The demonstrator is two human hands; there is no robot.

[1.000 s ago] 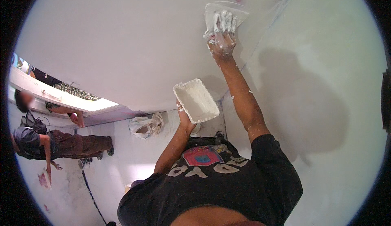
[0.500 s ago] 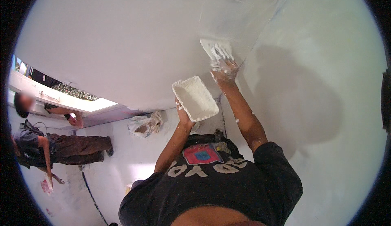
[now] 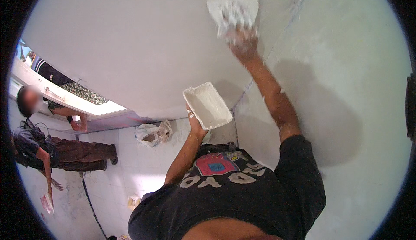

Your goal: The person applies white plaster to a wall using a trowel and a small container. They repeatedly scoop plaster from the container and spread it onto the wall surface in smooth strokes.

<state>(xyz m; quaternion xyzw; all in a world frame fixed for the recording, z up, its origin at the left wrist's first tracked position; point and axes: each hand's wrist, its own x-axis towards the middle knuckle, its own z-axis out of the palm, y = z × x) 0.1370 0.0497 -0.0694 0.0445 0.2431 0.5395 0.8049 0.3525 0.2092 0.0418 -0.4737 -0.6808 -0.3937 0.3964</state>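
In front of my chest my left hand grips a rectangular plastic tub from beneath and the side. White putty coats its rim and inner walls, and its open top faces me. Farther up, my right hand is closed around a wide putty knife smeared with wet white putty. The blade lies against the pale wall, close to the corner line. White flecks stick to my right hand and forearm; motion blurs the fingers a little.
A crumpled plastic bag lies on the floor near the wall's base. To the left, another person stands holding a pinkish object. Beyond the door or window opening someone else partly shows. A small pale container sits by my left elbow.
My right hand has swept the putty knife upward along the wall, stretching the arm out. The tub in my left hand has stayed nearly in place. The person at left has shifted slightly.
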